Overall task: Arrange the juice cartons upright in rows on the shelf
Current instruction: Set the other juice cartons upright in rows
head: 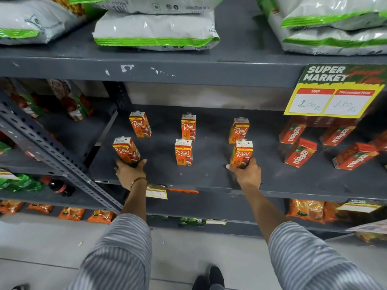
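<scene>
Head view looks down on a dark grey metal shelf (209, 176), the landmark for everything else. On the deck above it lie large white bags with green bands (156, 31), their print too small to read. Hanging from that upper deck's edge, over the shelf's right end, is a yellow and green price sign (335, 92) reading "SUPER MARKET", with boxes headed "MRP" and "Discounted Price" and handwritten "200 Rs" and "180 Rs".

On the shelf's right part are red cartons marked "maaza" (300, 152), tilted or lying at angles. Below the shelf's right end sit orange packets (305, 210) whose writing is unreadable.

Six orange juice cartons (183, 152) branded "Real" stand upright on the shelf's middle in two rows of three, well apart from each other; each carries a yellow band near the top that I cannot read. The back row stands nearer the shelf's rear, the front row nearer its front edge.

Sleeves are grey striped. The left hand (129, 171), a thin bangle on its wrist, wraps its fingers around the base of the front-left carton (125, 150). The right hand (248, 172) grips the base of the front-right carton (241, 153) likewise. A small yellow tag (156, 192) hangs on the shelf's front edge, print illegible.
</scene>
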